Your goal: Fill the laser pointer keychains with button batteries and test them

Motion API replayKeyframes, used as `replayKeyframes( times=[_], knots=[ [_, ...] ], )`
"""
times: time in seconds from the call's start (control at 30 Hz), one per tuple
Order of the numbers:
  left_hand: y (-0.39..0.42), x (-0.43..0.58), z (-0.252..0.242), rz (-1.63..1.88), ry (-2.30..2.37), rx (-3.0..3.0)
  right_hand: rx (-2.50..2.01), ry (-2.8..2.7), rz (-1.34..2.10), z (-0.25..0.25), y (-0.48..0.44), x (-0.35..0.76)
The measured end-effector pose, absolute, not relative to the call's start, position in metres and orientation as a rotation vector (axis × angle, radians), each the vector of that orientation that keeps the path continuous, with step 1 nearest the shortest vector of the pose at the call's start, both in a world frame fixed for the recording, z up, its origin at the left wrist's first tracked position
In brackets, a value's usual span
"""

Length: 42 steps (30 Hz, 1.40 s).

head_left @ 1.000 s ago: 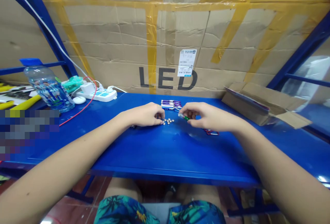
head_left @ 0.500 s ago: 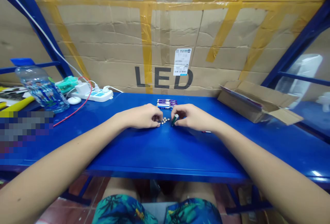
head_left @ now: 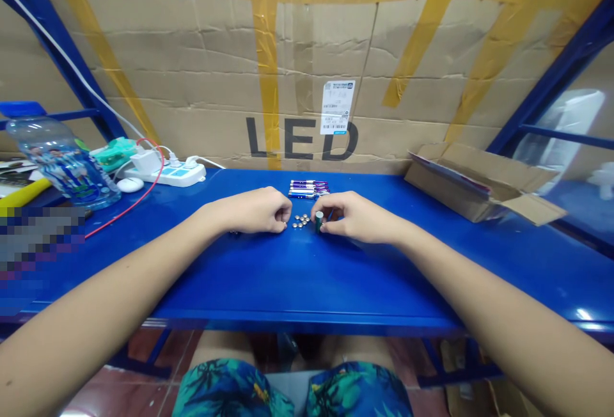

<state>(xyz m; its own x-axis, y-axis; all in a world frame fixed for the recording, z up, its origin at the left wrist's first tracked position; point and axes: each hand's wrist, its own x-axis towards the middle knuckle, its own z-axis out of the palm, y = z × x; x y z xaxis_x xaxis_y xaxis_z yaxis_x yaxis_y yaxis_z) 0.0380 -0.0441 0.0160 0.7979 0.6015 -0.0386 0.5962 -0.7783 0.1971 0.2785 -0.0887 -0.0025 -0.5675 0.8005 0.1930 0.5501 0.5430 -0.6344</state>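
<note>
My right hand point(head_left: 346, 215) pinches a short dark-green tube point(head_left: 319, 222) with a pale round top, held upright just over the blue table. To its left lie several small shiny button cells point(head_left: 301, 220) in a loose cluster. My left hand point(head_left: 269, 210) is closed beside that cluster, thumb and fingertips together near the tabletop; whatever is between them is too small or hidden to make out. Behind both hands, several purple, silver and blue metallic pen-like tubes point(head_left: 308, 188) lie side by side.
On the left stand a plastic bottle point(head_left: 62, 161) and a white power strip point(head_left: 180, 175) with cables, a red one trailing forward. An open cardboard box point(head_left: 472, 190) sits at the right. A large taped carton point(head_left: 201, 84) walls off the back of the blue table point(head_left: 307, 283).
My left hand has drawn back leftward from the button cells, uncovering more of them. The green tube has gone from tilted to upright in my right hand. The view has shifted slightly.
</note>
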Motion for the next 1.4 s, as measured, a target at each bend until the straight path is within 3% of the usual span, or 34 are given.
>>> replayKeyframes(
  times=[0.27, 0.6, 0.93, 1.17, 1.4],
  knots=[
    [-0.063, 0.054, 0.018, 0.781, 0.583, 2.881, -1.024, -2.351, 0.655, -0.004, -0.087, 0.278],
    [-0.068, 0.055, 0.015, 0.620, 0.465, 2.998, -0.983, -2.282, 0.801, -0.009, -0.083, 0.278],
    [-0.061, 0.052, 0.014, 0.640, 0.562, 2.964, -0.980, -2.318, 0.691, -0.008, -0.082, 0.281],
    [-0.050, 0.046, 0.010, 0.142, 0.867, 3.044, -1.000, -2.348, 0.672, -0.004, -0.084, 0.281],
    [-0.056, 0.054, 0.008, 0.053, 0.975, 3.019, -0.976, -2.362, 0.648, -0.004, -0.084, 0.281]
  ],
)
